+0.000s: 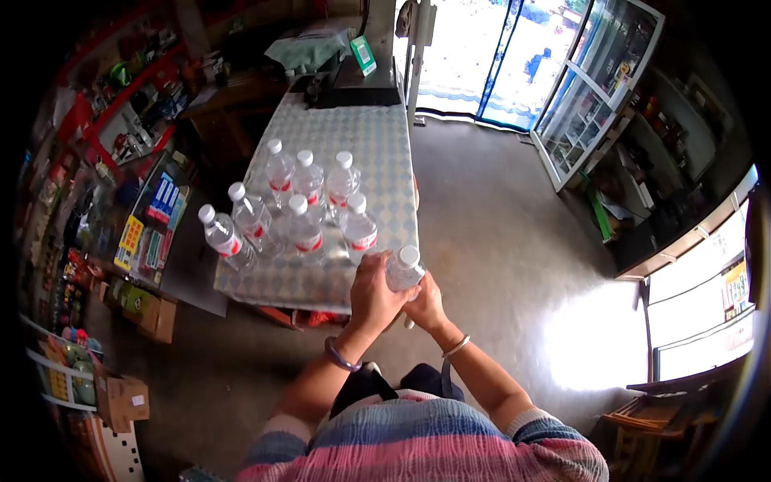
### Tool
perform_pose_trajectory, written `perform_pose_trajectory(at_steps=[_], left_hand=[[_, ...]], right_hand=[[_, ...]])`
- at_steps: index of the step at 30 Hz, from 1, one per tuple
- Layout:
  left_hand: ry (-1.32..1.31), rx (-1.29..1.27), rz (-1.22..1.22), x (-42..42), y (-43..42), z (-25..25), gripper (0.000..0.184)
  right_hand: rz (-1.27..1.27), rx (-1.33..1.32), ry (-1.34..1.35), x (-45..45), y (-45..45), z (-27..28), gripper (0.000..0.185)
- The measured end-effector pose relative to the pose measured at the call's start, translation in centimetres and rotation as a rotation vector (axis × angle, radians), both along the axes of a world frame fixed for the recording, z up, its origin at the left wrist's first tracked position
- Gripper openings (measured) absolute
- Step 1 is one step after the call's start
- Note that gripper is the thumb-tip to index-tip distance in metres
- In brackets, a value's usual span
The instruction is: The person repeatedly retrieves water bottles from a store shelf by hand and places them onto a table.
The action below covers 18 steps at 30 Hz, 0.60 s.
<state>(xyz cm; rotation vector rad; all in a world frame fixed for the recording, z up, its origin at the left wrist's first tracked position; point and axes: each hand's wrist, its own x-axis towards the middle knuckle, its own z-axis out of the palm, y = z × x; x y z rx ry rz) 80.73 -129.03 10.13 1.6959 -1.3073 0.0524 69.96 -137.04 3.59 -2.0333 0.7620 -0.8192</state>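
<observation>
Both my hands are wrapped round one clear plastic bottle [405, 271] with a white cap, at the near right corner of the table. My left hand [376, 291] grips its left side. On its right side and lower down is my right hand [427, 304], its fingers partly hidden by the bottle. Several like bottles with red-and-white labels stand on the checked tablecloth [281, 281]. Closest to my left hand is one capped bottle [359, 229]; another bottle [306, 229] stands to its left. A bottle [226, 237] leans in view at the table's left edge.
A dark flat appliance [357, 84] and a green-framed card [363, 55] sit at the table's far end. Crowded shelves and a display of small boxes [152, 213] line the left. Grey floor [482, 209] runs right of the table to an open glass door [590, 88].
</observation>
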Motion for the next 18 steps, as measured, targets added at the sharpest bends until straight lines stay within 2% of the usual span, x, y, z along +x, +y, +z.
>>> perform_pose_trajectory(at_steps=[3,7,8,9,12,18], left_hand=[[-0.026,0.031,0.08,0.4,-1.8,-1.0,0.067],[-0.074,-0.02,0.156,0.2,-3.9,-1.1,0.068],[-0.093,-0.019,0.175,0.1,-4.2,-1.1,0.069],[-0.074,-0.001,0.218,-0.2,-4.5,-1.2,0.072],[-0.098,-0.002,0.293,-1.0,-5.0,-1.6,0.079],[-0.102,0.048,0.406,-4.6,-3.7,-1.3,0.092]], right_hand=[[0.067,-0.062,-0.071,0.3,-2.4,-1.6,0.057],[0.174,0.02,-0.032,0.9,-5.3,-1.4,0.07],[0.188,-0.029,-0.036,1.3,-6.1,-2.4,0.073],[0.204,-0.015,0.03,1.3,-6.5,-2.2,0.075],[0.275,0.042,-0.009,1.3,-7.3,-2.1,0.077],[0.371,-0.03,-0.048,0.6,-8.2,-2.2,0.081]])
